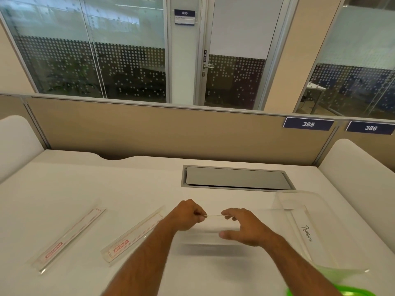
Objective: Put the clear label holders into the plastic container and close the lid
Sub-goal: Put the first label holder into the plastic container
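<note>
I hold a clear label holder (210, 230) just above the white desk, blurred, with its shadow beneath. My left hand (187, 215) pinches its top edge at the left end. My right hand (242, 228) spans its right end, fingers on the upper edge and thumb on the lower. Two more clear holders with red-printed inserts lie flat at the left (69, 237) and left of centre (133, 236). The clear plastic container (280, 199) stands open at the right, with a holder marked "PENGUIN" (307, 233) inside. A green lid (342, 293) shows at the bottom right corner.
A grey cable hatch (236, 178) is set into the desk behind my hands. A beige partition (149, 129) runs along the desk's far edge, with white side panels at left (17, 144) and right (352, 167).
</note>
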### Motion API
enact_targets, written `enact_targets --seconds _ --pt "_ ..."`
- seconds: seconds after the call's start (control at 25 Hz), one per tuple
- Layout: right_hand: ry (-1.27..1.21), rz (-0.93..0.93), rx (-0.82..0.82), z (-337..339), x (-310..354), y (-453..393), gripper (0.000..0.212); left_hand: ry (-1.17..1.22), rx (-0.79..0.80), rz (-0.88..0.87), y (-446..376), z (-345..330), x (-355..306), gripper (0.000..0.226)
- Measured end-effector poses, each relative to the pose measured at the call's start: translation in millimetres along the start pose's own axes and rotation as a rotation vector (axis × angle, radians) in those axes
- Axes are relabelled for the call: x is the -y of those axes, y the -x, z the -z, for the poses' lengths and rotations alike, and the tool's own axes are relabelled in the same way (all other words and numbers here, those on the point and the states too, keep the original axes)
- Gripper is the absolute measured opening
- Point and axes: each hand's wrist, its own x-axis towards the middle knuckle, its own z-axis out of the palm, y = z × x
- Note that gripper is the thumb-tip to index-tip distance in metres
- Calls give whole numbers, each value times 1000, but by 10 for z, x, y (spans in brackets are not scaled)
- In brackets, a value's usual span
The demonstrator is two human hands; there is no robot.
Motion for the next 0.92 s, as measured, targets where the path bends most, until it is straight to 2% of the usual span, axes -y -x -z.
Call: enact_targets --seconds 0.08,0.16,0.24,0.32,0.4,0.48,0.6,0.72,0.84,0.92 --pt "121 43 21 4 105 19 83 51 15 17 74 20 -31 23" --pt "119 75 -5 -5 186 34 78 60 6 24 143 44 -59 24" --pt "102 75 -48 -23 214 68 72 88 -95 33 233 85 -98 32" --pt "73 23 -96 -50 212 117 63 236 -284 80 314 142 -115 47" --pt "-77 -54 -180 -86 214 157 55 441 -456 141 390 190 -139 58" --pt "-329 -136 -264 -111 247 190 55 560 -506 178 446 186 -156 60" --pt "-731 -234 -289 -146 337 234 51 589 -407 153 553 89 -191 57" --pt "-1090 -226 -187 -210 444 281 41 569 -265 75 650 -27 -284 59" --pt "-1258 -179 -136 -256 498 342 38 556 -137 -7 711 -121 -373 70" --pt "-1286 -170 -111 -251 523 376 37 570 -108 -44 723 -156 -398 61"
